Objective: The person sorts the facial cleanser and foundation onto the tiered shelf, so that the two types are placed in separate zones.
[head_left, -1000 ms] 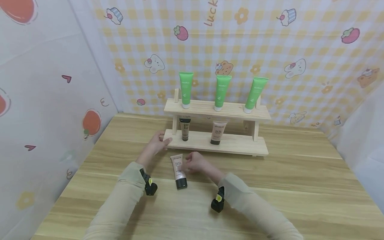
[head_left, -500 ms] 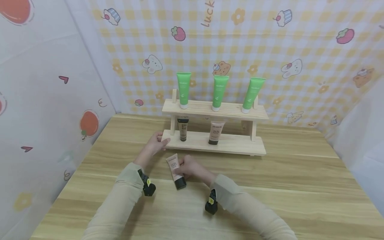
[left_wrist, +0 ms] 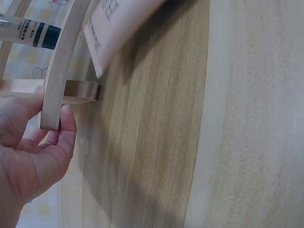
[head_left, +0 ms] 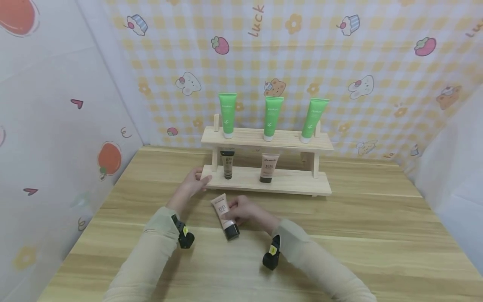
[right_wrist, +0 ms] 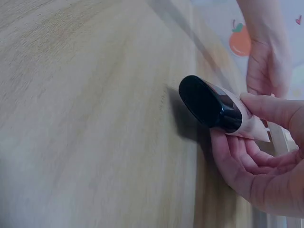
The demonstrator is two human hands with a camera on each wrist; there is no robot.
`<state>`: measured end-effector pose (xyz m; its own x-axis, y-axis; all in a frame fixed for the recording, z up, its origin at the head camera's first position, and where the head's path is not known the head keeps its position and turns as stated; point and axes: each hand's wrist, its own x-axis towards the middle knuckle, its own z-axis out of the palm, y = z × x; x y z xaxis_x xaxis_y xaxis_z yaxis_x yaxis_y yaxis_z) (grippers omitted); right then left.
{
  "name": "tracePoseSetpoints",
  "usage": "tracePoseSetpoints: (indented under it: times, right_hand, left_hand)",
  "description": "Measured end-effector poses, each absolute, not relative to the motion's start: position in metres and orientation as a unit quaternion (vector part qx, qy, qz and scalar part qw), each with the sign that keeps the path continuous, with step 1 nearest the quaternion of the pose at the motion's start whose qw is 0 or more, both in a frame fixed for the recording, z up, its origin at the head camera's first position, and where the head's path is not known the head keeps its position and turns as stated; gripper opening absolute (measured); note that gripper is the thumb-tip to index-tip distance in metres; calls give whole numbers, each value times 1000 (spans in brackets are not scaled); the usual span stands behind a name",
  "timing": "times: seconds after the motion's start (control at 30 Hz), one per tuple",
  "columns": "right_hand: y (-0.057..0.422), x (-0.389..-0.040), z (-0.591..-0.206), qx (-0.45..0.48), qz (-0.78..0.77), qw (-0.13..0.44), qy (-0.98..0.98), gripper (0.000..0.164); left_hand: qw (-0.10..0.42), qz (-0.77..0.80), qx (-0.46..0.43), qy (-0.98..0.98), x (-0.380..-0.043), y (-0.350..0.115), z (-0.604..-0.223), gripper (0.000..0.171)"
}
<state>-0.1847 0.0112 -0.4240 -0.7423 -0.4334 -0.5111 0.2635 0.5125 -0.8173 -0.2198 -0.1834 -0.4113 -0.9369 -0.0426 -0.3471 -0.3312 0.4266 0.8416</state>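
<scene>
My left hand [head_left: 191, 183] grips the left end of the lower board of a two-tier wooden shelf [head_left: 298, 183]. In the left wrist view, its thumb lies on top of the board and the fingers curl underneath. My right hand [head_left: 247, 211] pinches a pink BB cream tube [head_left: 222, 206] with a black cap, in front of the shelf. The right wrist view shows the thumb on one side of the tube, fingers on the other, and the cap [right_wrist: 204, 102] raised off the table. On the lower board stand a dark-capped small tube [head_left: 228, 165] and another pink BB cream tube [head_left: 269, 167].
Along the upper board stand three green tubes [head_left: 271, 117] with white caps. Behind the shelf hangs a yellow checked cloth [head_left: 162, 63], and a white printed cloth [head_left: 68, 138] is at the left. The wooden table [head_left: 377, 235] extends to the right.
My right hand has closed around the BB cream tube and lifted it from the table, tilting it a little. The left hand keeps its grip on the shelf.
</scene>
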Motion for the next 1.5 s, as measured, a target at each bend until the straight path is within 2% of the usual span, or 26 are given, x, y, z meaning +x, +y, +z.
tracePoseSetpoints:
  times: [0.6, 0.93, 1.4, 1.5]
  right_hand:
    - [71, -191, -408, -80, -508, 369, 774, 48]
    - [107, -195, -398, -132, -505, 371, 768, 56]
    - [161, -206, -376, -119, -531, 328, 772, 52]
    - [172, -210, -373, -115, -530, 307, 782, 45]
  left_hand:
    - [138, 533, -117, 826, -220, -185, -413, 57]
    - [143, 523, -118, 832, -221, -187, -413, 57]
    - [141, 522, -111, 834, -223, -184, -412, 57]
    - [140, 523, -110, 833, -223, -183, -412, 57]
